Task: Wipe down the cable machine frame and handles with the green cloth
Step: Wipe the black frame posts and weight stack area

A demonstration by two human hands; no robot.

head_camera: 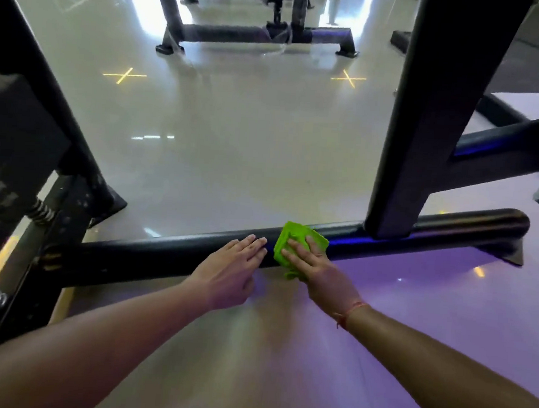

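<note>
Far left, the weight-stack housing (pixel 16 144) and two coil springs (pixel 42 210) sat close to the frame joint; if the wipe ran that way, I'd guess the cloth could snag on the springs or fingers could get nipped at the joint. The low base bar (pixel 170 254) ran left to right across the glossy floor (pixel 234 145). The left hand (pixel 229 274) lay flat on the bar, fingers together and extended, holding nothing, apparently just bracing. Risk there: bar was smooth and rounded, so a leaning palm could slide off and tip the person forward. Just right of it, nearly touching, the right hand (pixel 308 263) pressed the green cloth (pixel 291 236) onto the top of the bar, fingers spread over it, cloth bunched and draped over the front face. Bunched cloth meant uneven contact, likely leaving the back and underside of the bar missed. Hands that close, a leftward stroke would run into the left fingers. A red string bracelet (pixel 350 312) on the right wrist looked loose enough to catch on hardware. Right of the cloth, the thick upright post (pixel 424 125) met the bar; a rightward stroke would dead-end at that joint, knuckles likely hitting first. No handles in view, so I'd judge that part of the job not yet reached.
</note>
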